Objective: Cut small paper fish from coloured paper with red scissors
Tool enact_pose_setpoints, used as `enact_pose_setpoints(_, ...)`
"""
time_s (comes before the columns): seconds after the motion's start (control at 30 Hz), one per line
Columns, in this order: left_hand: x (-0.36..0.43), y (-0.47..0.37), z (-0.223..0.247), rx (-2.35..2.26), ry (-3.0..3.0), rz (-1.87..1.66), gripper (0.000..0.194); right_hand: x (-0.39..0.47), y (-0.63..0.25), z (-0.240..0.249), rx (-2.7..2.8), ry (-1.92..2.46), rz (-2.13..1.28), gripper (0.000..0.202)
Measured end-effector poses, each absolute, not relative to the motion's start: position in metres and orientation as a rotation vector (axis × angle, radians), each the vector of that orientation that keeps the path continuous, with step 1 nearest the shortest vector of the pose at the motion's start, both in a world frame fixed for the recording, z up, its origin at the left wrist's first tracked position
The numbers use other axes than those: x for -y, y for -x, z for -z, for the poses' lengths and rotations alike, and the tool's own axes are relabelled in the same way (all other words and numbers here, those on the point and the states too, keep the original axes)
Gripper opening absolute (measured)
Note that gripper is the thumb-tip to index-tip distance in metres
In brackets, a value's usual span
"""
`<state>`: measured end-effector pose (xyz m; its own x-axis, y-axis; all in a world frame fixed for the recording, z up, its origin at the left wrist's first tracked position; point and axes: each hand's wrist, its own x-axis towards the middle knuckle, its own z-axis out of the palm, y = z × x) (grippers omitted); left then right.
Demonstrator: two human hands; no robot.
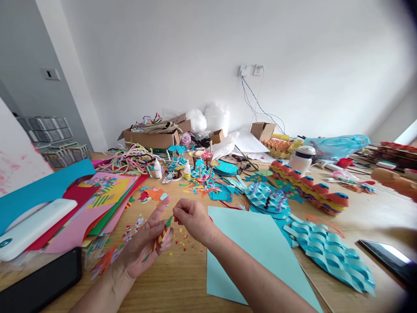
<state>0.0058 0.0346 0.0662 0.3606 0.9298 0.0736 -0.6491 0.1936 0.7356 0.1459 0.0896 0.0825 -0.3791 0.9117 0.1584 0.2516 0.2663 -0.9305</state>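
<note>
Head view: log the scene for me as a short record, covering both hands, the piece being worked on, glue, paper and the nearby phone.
Left hand: holding the striped piece
Right hand: beside the piece's green tip; grip unclear
Striped piece: red and yellow, with a green tip
Glue: two white bottles, upright beyond the hands
Paper: pale blue sheet under the right forearm
Phone: black, near left corner
</note>
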Motion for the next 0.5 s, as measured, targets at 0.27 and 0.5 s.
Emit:
enact_pose_setpoints(0.27, -0.053, -0.003, -0.068, -0.705, -0.644, -1.523, 0.037, -0.069, -0.151, -0.074, 2.156, 1.217, -1.108, 0.022)
enact_pose_setpoints(0.5, -0.059, -0.001, -0.061, -0.911, -0.699, -1.617, 0.031, -0.069, -0.158, -0.069, 2.298, 1.328, -0.87, 0.026)
